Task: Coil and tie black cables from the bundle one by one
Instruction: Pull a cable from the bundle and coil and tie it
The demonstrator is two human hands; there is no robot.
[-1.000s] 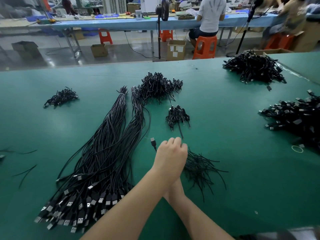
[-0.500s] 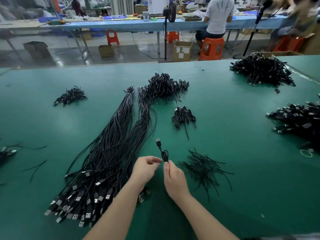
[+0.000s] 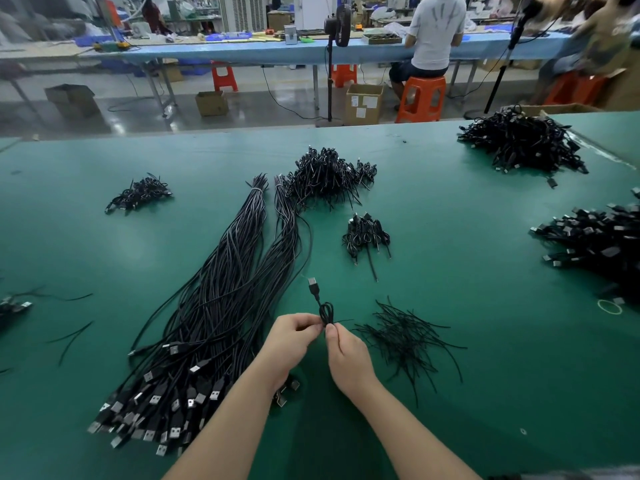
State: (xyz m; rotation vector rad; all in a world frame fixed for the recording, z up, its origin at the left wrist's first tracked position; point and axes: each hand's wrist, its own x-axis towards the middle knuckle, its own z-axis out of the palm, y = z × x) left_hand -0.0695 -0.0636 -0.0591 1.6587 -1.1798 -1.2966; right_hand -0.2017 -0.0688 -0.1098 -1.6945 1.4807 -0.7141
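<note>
Head view: coiled cable (image 3: 326, 312) sits just below frame centre, held up off the green table (image 3: 467, 393). USB plug (image 3: 312, 285) sticks up from the top of the coil. Left hand (image 3: 292, 337) and right hand (image 3: 343, 351) both pinch the coil at its lower end, fingertips nearly touching. A thin tie tail (image 3: 343, 321) pokes out to the right from the pinch point, so my read is the tie is being wrapped or twisted on.

Handling, as a judgement: light, limp and thin. The coil likely springs open if the pinch loosens, so grip at the waist where the loops cross, not at the plug. The tie looks like fine wire that bends easily and holds a twist.

Uncoiled bundle (image 3: 221, 323) lies left of the hands, plug ends at lower left. Loose ties (image 3: 405, 336) are just right of the hands. Finished coils (image 3: 365, 235) lie above centre.

Versus half a second back: the hands have closed in on each other, the coil reads as a tighter loop, and the tie tail is now showing. A full second back the hands were crossed over the tie pile.
</note>
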